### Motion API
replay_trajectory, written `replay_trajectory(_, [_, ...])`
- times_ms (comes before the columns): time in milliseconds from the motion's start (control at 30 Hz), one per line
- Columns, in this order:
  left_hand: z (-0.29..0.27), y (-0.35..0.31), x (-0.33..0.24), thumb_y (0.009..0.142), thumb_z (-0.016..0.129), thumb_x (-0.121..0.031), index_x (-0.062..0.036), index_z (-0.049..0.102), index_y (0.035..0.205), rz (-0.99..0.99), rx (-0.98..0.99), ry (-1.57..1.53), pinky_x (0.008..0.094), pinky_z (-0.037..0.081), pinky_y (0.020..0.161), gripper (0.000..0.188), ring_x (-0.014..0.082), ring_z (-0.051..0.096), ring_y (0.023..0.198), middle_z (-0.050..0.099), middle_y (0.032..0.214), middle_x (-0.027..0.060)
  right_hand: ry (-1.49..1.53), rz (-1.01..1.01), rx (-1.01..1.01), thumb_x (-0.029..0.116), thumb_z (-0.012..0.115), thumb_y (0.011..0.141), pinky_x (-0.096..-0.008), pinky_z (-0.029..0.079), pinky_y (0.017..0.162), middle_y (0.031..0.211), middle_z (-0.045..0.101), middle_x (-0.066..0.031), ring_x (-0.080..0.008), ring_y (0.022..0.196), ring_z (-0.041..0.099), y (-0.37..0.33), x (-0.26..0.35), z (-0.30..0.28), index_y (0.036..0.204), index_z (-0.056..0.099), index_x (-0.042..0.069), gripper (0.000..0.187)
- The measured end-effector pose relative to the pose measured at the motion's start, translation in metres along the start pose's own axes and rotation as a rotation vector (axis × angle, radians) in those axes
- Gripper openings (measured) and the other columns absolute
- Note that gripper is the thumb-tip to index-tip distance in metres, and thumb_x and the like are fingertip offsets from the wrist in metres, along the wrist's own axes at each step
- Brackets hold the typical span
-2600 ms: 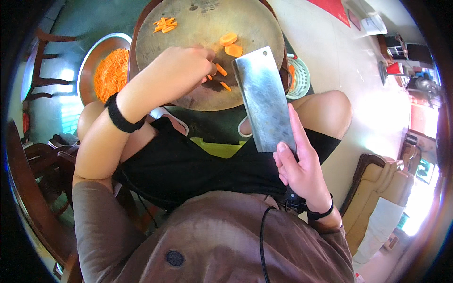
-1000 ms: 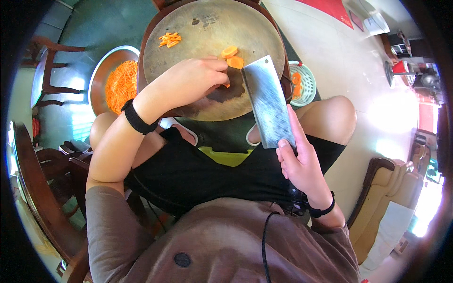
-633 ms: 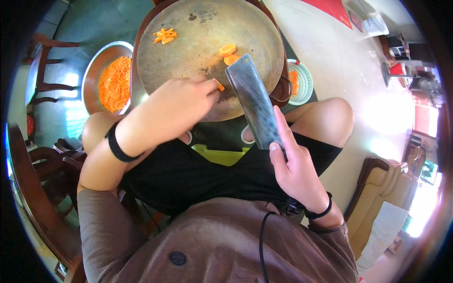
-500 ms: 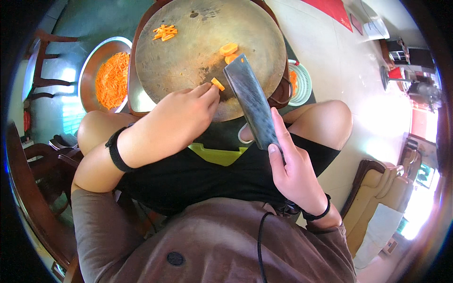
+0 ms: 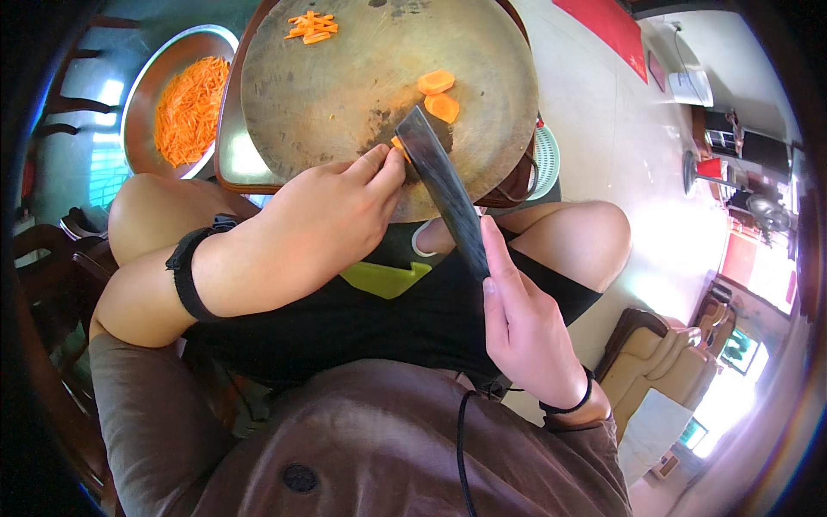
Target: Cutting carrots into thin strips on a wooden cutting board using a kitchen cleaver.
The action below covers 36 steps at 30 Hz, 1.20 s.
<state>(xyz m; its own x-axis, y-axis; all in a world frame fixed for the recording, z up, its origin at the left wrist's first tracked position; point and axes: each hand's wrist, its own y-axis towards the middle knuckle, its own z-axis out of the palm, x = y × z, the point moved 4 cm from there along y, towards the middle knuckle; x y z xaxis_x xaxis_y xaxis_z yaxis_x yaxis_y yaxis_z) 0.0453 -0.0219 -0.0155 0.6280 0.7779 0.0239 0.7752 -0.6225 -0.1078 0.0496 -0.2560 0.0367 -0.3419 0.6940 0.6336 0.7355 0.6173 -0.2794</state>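
**Cleaver (image 5: 441, 185) beside a pinched carrot piece (image 5: 396, 143)**

The left hand (image 5: 338, 207) pinches the carrot piece at its fingertips on the near part of the round board (image 5: 314, 103), apparently steadying it. The right hand (image 5: 534, 334) is closed on the cleaver, index finger extended along it, probably for control; whether blade and piece touch cannot be told. Two carrot slices (image 5: 439, 95) lie just beyond the blade tip, carrot sticks (image 5: 312, 28) at the far left, seemingly kept apart. The board's widest open stretch lies between these groups; its near edge passes beneath the blade.
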Motion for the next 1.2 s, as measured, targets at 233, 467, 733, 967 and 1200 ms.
replay_trajectory(233, [0.009, 0.005, -0.005, 0.084, 0.070, -0.020, 0.0140, 0.063, 0.140, -0.026, -0.031, 0.016, 0.0347, 0.052, 0.113, 0.066, 0.0327, 0.055, 0.146, 0.052, 0.160, 0.0261, -0.200, -0.018, 0.036, -0.009, 0.059, 0.090, -0.0487, 0.056, 0.055, 0.079, 0.056, -0.0136, -0.0359, 0.056, 0.062, 0.006, 0.009, 0.001, 0.176, 0.027, 0.018, 0.095])
replay_trajectory(467, [-0.001, 0.003, -0.005, 0.076, 0.078, -0.023, 0.0111, 0.067, 0.135, -0.019, 0.039, 0.009, 0.0352, 0.054, 0.110, 0.069, 0.0337, 0.056, 0.144, 0.058, 0.153, 0.0254, -0.334, -0.049, 0.053, -0.007, 0.061, 0.088, -0.0462, 0.055, 0.052, 0.077, 0.056, -0.0128, -0.0318, 0.054, 0.061, 0.004, 0.016, 0.007, 0.176, 0.028, 0.019, 0.098])
replay_trajectory(733, [-0.017, 0.010, 0.019, 0.087, 0.072, -0.013, 0.0069, 0.068, 0.124, -0.012, 0.127, -0.293, 0.0409, 0.062, 0.091, 0.043, 0.0342, 0.071, 0.118, 0.065, 0.133, 0.0176, -0.306, 0.041, 0.033, -0.006, 0.060, 0.090, -0.0491, 0.057, 0.060, 0.077, 0.055, -0.0134, -0.0344, 0.059, 0.063, -0.047, 0.000, -0.003, 0.174, 0.031, 0.018, 0.093])
replay_trajectory(967, [-0.002, 0.035, 0.046, 0.091, 0.071, -0.011, -0.0023, 0.070, 0.107, -0.044, -0.220, -0.290, 0.0448, 0.061, 0.084, 0.018, 0.0338, 0.071, 0.102, 0.066, 0.111, 0.0114, 0.188, 0.028, -0.148, 0.006, 0.055, 0.110, -0.0311, 0.056, 0.073, 0.086, 0.064, -0.0076, -0.0135, 0.068, 0.060, -0.047, -0.016, -0.009, 0.175, 0.030, 0.014, 0.070])
replay_trajectory(1200, [-0.001, 0.047, 0.044, 0.094, 0.071, -0.012, -0.0030, 0.068, 0.105, 0.011, -0.295, -0.206, 0.0469, 0.060, 0.084, 0.015, 0.0351, 0.071, 0.101, 0.068, 0.106, 0.0125, 0.733, 0.329, -0.113, 0.005, 0.049, 0.111, -0.0234, 0.049, 0.061, 0.091, 0.063, -0.0018, -0.0047, 0.065, 0.050, -0.046, -0.034, -0.005, 0.178, 0.019, 0.018, 0.075])
